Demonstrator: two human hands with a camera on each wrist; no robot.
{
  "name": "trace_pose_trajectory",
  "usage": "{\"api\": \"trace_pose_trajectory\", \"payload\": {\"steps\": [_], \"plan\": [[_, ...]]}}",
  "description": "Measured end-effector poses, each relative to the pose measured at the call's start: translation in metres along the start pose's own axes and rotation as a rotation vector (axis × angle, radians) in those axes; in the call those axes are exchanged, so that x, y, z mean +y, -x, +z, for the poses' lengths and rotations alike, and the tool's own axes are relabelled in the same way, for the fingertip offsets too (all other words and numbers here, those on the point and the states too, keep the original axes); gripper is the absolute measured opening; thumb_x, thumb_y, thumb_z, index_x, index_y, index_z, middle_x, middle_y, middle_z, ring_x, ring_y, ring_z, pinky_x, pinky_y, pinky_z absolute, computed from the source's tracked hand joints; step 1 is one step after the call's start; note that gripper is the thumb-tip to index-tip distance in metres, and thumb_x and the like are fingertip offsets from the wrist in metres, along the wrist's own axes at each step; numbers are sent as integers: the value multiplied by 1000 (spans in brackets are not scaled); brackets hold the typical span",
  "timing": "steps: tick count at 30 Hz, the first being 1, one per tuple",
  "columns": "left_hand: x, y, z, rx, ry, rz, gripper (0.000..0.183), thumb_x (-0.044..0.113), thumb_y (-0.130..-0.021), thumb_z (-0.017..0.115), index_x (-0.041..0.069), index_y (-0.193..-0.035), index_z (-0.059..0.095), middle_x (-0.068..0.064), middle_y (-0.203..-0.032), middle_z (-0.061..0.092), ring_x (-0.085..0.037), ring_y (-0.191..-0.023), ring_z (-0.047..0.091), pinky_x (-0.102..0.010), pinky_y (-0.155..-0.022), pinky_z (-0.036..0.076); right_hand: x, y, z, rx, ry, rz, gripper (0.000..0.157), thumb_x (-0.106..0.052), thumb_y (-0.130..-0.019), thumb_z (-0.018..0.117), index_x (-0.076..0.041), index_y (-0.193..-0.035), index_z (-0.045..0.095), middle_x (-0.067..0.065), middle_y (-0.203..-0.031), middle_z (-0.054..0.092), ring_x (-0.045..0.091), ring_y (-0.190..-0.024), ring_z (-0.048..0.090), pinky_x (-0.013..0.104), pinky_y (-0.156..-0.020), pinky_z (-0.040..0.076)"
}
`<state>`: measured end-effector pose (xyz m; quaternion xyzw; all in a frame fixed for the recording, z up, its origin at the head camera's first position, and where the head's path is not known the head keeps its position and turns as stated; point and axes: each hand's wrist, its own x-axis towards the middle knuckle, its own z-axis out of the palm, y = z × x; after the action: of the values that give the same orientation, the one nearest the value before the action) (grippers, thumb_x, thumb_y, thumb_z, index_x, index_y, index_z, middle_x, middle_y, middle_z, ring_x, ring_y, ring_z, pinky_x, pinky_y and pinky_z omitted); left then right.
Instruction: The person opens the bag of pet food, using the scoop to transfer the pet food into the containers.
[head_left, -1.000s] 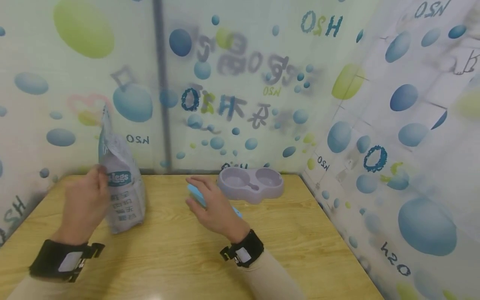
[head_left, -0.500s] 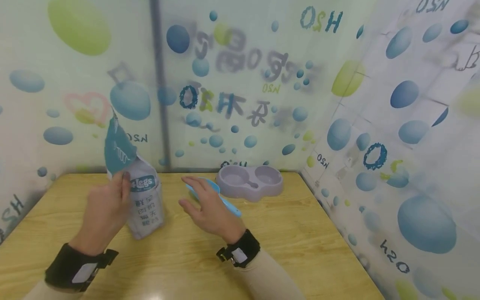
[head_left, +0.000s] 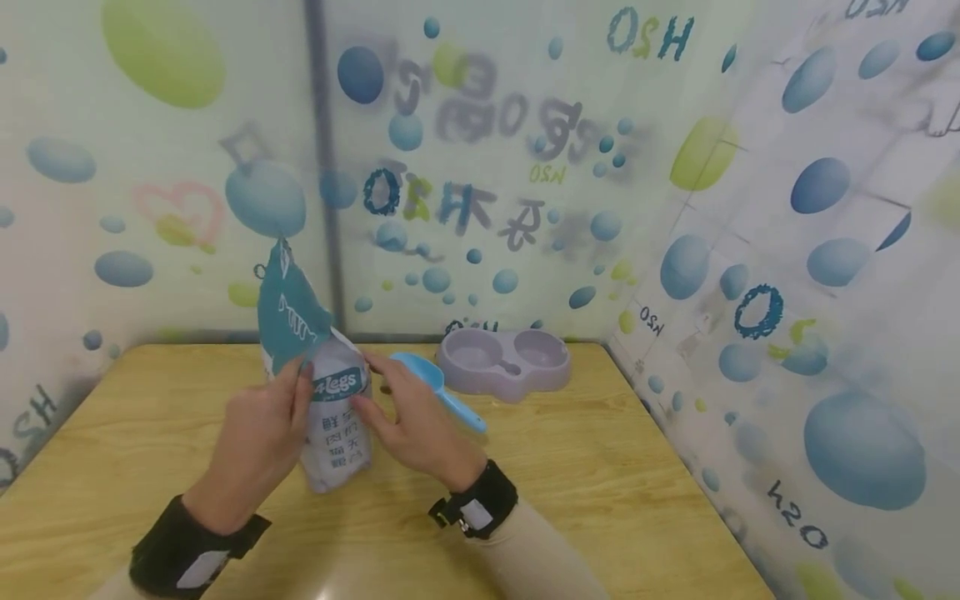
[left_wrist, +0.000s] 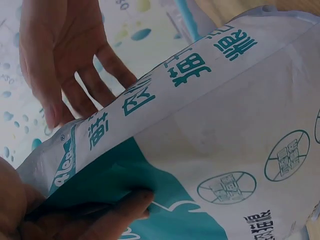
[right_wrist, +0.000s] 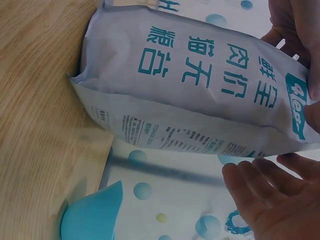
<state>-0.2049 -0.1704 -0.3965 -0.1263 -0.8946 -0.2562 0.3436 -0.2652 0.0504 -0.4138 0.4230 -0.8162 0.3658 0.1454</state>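
Note:
A grey-and-teal bag of cat food (head_left: 341, 433) marked 4Legs leans between both hands, its teal top pointing up. My left hand (head_left: 258, 433) grips its upper left side; in the left wrist view the left fingers (left_wrist: 125, 212) curl over the teal part of the bag (left_wrist: 240, 130). On the other side my right hand (head_left: 423, 421) has its fingers stretched out, fingertips right at the bag's right edge. In the right wrist view this right hand (right_wrist: 280, 195) is spread beside the bag's side panel (right_wrist: 175, 130). Behind the right hand lies a light-blue scoop (head_left: 459, 407), bowl end partly hidden.
A lilac double pet bowl (head_left: 510, 385) stands at the back of the wooden table (head_left: 600, 467), close to the scoop. The patterned wall (head_left: 480, 167) rises right behind the table's back edge, and another wall (head_left: 847, 350) runs along the right side.
My left hand has carried the bag rightward and nearer, turning its teal and printed front into view. The right hand, earlier over the scoop, is now at the bag's right edge; more of the scoop shows.

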Motion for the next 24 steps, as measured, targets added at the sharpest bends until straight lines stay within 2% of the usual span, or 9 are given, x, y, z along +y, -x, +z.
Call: {"api": "trace_pose_trajectory", "payload": {"steps": [2, 6, 12, 15, 19, 24], "plan": [[5, 2, 0, -17, 19, 1, 27, 5, -118, 62, -12, -139, 69, -12, -65, 67, -16, -52, 64, -20, -44, 39, -1, 0, 0, 30, -30, -10, 59, -32, -125, 58, -13, -178, 43, 10, -166, 67, 23, -154, 67, 35, -119, 65], [12, 6, 1, -20, 52, 33, 30, 3, -116, 65, -11, -143, 69, -21, -74, 77, -20, -56, 72, -19, -45, 44, -3, 1, -1, 113, -61, -35, 51, -24, -124, 60, -8, -171, 52, 12, -157, 73, 22, -143, 75, 25, -115, 64], [21, 10, 3, -13, 93, 79, 35, 0, -115, 67, -11, -148, 68, -30, -88, 84, -22, -60, 77, -20, -47, 50, -8, 6, -6, 246, 50, -89, 34, -16, -120, 66, -2, -151, 71, 12, -134, 85, 18, -120, 85, 21, -101, 68], [23, 11, 3, -2, 104, 111, 36, -2, -113, 68, -12, -147, 68, -33, -95, 85, -27, -63, 82, -28, -49, 60, -10, 9, -10, 272, 94, -118, 29, -14, -119, 67, -2, -144, 75, 11, -128, 87, 17, -114, 86, 21, -98, 69], [26, 13, 5, 28, 108, 161, 33, -5, -109, 72, -11, -141, 71, -29, -88, 84, -31, -64, 84, -36, -50, 65, -9, 15, -14, 285, 142, -143, 29, -12, -118, 68, -3, -145, 76, 11, -128, 87, 16, -112, 88, 19, -98, 68], [31, 15, 8, 27, 123, 181, 31, -6, -107, 75, -9, -137, 74, -24, -84, 84, -30, -63, 84, -30, -49, 63, -12, 25, -19, 304, 190, -158, 32, -8, -115, 72, -2, -146, 76, 12, -127, 88, 17, -109, 89, 16, -95, 68]]}}
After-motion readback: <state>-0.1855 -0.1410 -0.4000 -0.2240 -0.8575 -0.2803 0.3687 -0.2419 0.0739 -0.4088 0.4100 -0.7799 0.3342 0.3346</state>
